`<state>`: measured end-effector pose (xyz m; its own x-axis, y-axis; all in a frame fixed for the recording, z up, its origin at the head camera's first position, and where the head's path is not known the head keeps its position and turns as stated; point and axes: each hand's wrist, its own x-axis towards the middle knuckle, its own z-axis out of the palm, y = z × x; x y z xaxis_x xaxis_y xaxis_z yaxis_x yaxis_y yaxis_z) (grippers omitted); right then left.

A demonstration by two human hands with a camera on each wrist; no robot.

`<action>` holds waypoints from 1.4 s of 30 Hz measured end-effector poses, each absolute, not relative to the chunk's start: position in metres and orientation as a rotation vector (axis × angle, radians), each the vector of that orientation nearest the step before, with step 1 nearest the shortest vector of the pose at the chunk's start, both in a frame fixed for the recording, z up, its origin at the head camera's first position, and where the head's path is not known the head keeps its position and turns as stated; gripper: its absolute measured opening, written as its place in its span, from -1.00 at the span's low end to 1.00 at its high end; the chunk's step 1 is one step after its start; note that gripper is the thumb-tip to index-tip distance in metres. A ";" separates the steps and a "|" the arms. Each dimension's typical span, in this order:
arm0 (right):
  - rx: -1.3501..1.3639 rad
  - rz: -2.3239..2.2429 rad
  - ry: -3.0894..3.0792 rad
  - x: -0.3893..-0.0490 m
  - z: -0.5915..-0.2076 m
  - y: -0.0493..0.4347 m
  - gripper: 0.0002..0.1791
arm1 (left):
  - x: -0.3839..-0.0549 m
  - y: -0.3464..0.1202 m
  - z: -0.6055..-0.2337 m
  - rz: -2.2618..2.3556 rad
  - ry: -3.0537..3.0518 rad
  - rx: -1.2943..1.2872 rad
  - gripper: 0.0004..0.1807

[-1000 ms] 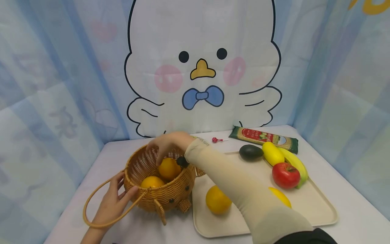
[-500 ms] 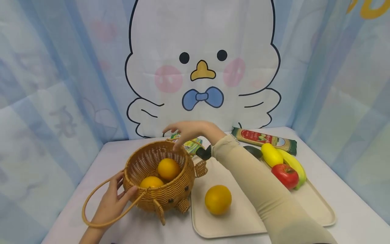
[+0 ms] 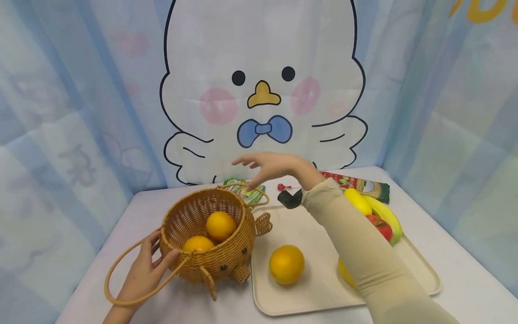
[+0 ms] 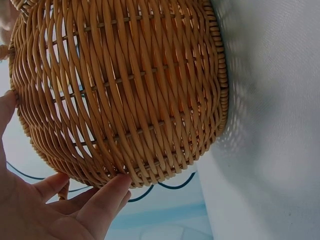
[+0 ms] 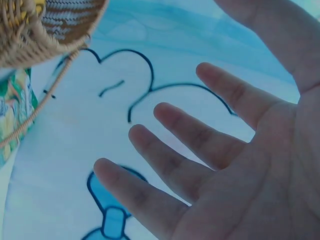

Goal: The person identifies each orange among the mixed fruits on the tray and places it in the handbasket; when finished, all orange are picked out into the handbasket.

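Observation:
A brown wicker basket (image 3: 226, 256) with an animal face stands on the table at left, two oranges (image 3: 221, 226) inside it. My left hand (image 3: 141, 270) holds its near-left side, thumb and fingers spread around the wall below the rim; one looped handle (image 3: 111, 274) hangs over that wrist. In the left wrist view the fingertips (image 4: 117, 185) press the woven wall. Past the basket's right rim, my right hand (image 3: 279, 166) is raised in the air, holding nothing. The right wrist view shows its palm (image 5: 250, 190) and spread fingers.
A beige tray (image 3: 315, 297) to the right carries an orange (image 3: 287, 264), a banana (image 3: 390, 220), a red apple (image 3: 382, 227) and yellow fruit (image 3: 358, 201), partly behind the right sleeve (image 3: 364, 252). Behind lie a green packet (image 3: 243, 191), a lollipop (image 3: 283, 186) and a long pasta packet (image 3: 368, 186).
My right hand has come out of the basket, away from the orange inside, and moved up and right. The left hand keeps its hold on the basket.

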<state>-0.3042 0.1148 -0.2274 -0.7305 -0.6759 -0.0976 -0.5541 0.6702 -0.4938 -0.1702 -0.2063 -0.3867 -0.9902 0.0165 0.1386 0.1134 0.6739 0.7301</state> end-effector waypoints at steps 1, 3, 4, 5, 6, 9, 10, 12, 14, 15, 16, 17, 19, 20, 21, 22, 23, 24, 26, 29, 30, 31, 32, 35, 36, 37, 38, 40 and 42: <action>-0.978 -0.660 2.620 -0.303 -0.226 0.120 -0.17 | -0.170 -0.206 -0.387 -1.221 -2.765 -0.104 -0.15; -0.959 -0.704 2.624 -0.302 -0.225 0.131 -0.16 | -0.170 -0.207 -0.388 -1.220 -2.772 -0.096 -0.14; -0.951 -0.726 2.624 -0.301 -0.224 0.137 -0.16 | -0.170 -0.207 -0.388 -1.224 -2.774 -0.092 -0.13; -0.940 -0.741 2.626 -0.301 -0.224 0.142 -0.15 | -0.169 -0.207 -0.388 -1.227 -2.774 -0.089 -0.13; -0.930 -0.757 2.626 -0.300 -0.224 0.147 -0.15 | -0.169 -0.207 -0.388 -1.232 -2.772 -0.090 -0.13; -0.900 -0.787 2.631 -0.298 -0.223 0.161 -0.14 | -0.169 -0.207 -0.387 -1.236 -2.770 -0.090 -0.13; -0.889 -0.798 2.634 -0.297 -0.223 0.165 -0.15 | -0.170 -0.206 -0.386 -1.236 -2.768 -0.089 -0.13; -0.870 -0.813 2.641 -0.297 -0.222 0.173 -0.15 | -0.170 -0.206 -0.386 -1.234 -2.764 -0.094 -0.14; -0.852 -0.829 2.650 -0.296 -0.222 0.181 -0.16 | -0.170 -0.206 -0.385 -1.229 -2.765 -0.097 -0.14; -0.846 -0.834 2.657 -0.296 -0.221 0.184 -0.16 | -0.170 -0.206 -0.385 -1.228 -2.767 -0.096 -0.14; -0.847 -0.836 2.664 -0.296 -0.220 0.187 -0.16 | -0.170 -0.206 -0.385 -1.231 -2.767 -0.097 -0.14; -0.849 -0.838 2.668 -0.295 -0.220 0.190 -0.16 | -0.169 -0.206 -0.385 -1.231 -2.768 -0.098 -0.15; -0.848 -0.841 2.678 -0.294 -0.218 0.193 -0.17 | -0.169 -0.206 -0.384 -1.231 -2.770 -0.098 -0.15; -0.850 -0.843 2.680 -0.294 -0.218 0.194 -0.16 | -0.168 -0.206 -0.384 -1.234 -2.769 -0.099 -0.14; -0.852 -0.841 2.684 -0.294 -0.217 0.195 -0.16 | -0.168 -0.206 -0.384 -1.235 -2.767 -0.101 -0.14; -0.855 -0.841 2.685 -0.294 -0.217 0.196 -0.16 | -0.168 -0.206 -0.384 -1.236 -2.765 -0.103 -0.15; -0.859 -0.841 2.686 -0.294 -0.217 0.197 -0.16 | -0.168 -0.206 -0.384 -1.234 -2.763 -0.105 -0.15; -0.861 -0.842 2.686 -0.294 -0.218 0.198 -0.16 | -0.169 -0.206 -0.384 -1.235 -2.761 -0.106 -0.15; -0.866 -0.846 2.684 -0.294 -0.218 0.199 -0.16 | -0.169 -0.206 -0.384 -1.239 -2.757 -0.110 -0.16; -0.865 -0.853 2.680 -0.294 -0.219 0.200 -0.16 | -0.169 -0.206 -0.385 -1.242 -2.755 -0.112 -0.17; -0.861 -0.853 2.680 -0.294 -0.219 0.200 -0.15 | -0.169 -0.206 -0.385 -1.241 -2.756 -0.111 -0.16; -0.859 -0.854 2.679 -0.294 -0.219 0.201 -0.15 | -0.169 -0.206 -0.385 -1.240 -2.756 -0.110 -0.17; -0.856 -0.856 2.677 -0.294 -0.220 0.201 -0.15 | -0.169 -0.206 -0.385 -1.240 -2.757 -0.109 -0.16; -0.848 -0.863 2.675 -0.292 -0.220 0.200 -0.15 | -0.169 -0.206 -0.385 -1.238 -2.756 -0.108 -0.16; -0.847 -0.869 2.670 -0.292 -0.220 0.200 -0.15 | -0.169 -0.206 -0.385 -1.239 -2.755 -0.109 -0.16; -0.846 -0.877 2.665 -0.291 -0.221 0.200 -0.16 | -0.169 -0.206 -0.385 -1.239 -2.754 -0.109 -0.16; -0.846 -0.881 2.661 -0.291 -0.222 0.200 -0.16 | -0.169 -0.206 -0.385 -1.242 -2.754 -0.108 -0.16; -0.848 -0.890 2.652 -0.290 -0.224 0.201 -0.17 | -0.170 -0.206 -0.386 -1.241 -2.756 -0.105 -0.16; -0.867 -0.888 2.644 -0.289 -0.226 0.203 -0.17 | -0.170 -0.207 -0.386 -1.243 -2.758 -0.102 -0.15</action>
<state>-0.2893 0.2026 -0.2261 -0.8015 -0.5976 -0.0198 -0.4646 0.6433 -0.6086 -0.1699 -0.2065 -0.3858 -0.9912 0.0143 0.1318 0.1082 0.6616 0.7420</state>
